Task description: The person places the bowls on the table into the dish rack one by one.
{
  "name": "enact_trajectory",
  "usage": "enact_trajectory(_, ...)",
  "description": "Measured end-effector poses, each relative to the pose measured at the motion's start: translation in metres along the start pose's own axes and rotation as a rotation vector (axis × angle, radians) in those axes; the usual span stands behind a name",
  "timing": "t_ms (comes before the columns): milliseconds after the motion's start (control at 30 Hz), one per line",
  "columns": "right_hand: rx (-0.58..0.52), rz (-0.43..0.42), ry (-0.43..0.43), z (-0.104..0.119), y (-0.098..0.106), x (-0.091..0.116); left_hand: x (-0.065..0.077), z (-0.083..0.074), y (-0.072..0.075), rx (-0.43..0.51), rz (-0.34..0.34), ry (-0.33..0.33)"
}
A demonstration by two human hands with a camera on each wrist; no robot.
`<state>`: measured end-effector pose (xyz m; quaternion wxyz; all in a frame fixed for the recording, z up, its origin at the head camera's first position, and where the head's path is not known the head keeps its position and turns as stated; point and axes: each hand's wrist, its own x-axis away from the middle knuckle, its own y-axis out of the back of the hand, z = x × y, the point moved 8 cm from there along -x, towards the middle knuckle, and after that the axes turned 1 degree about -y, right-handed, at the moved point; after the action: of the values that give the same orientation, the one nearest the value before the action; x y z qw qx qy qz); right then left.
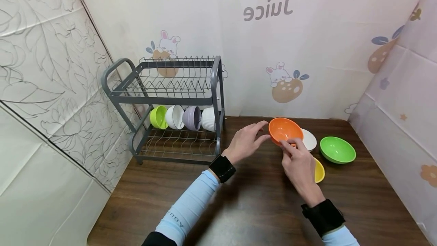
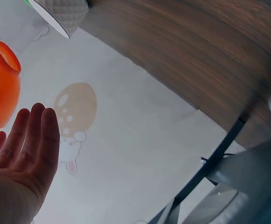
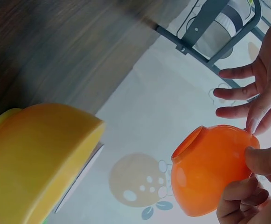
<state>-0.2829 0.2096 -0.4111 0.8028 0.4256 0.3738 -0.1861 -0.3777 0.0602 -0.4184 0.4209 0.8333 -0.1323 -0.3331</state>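
Note:
An orange bowl is held up over the table by my right hand, which pinches its near rim between thumb and fingers. In the right wrist view the bowl shows its side and foot ring. My left hand reaches toward the bowl's left side with fingers extended, gripping nothing. The left wrist view shows that hand's fingers straight, just beside the orange bowl. A yellow bowl is partly hidden behind my right hand. A white bowl stands behind the orange one, and a green bowl lies farther right.
A grey two-tier dish rack stands at the left. On its lower tier are a lime-green bowl, a white bowl, a purple bowl and a ribbed white bowl. The patterned wall borders the wooden table.

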Motion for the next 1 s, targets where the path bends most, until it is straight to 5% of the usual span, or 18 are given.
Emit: enact_trajectory(1000, -0.095, 0.038, -0.032, 0.024, -0.020, -0.008, 0.012, 0.013, 0.010, 0.126, 0.015, -0.101)
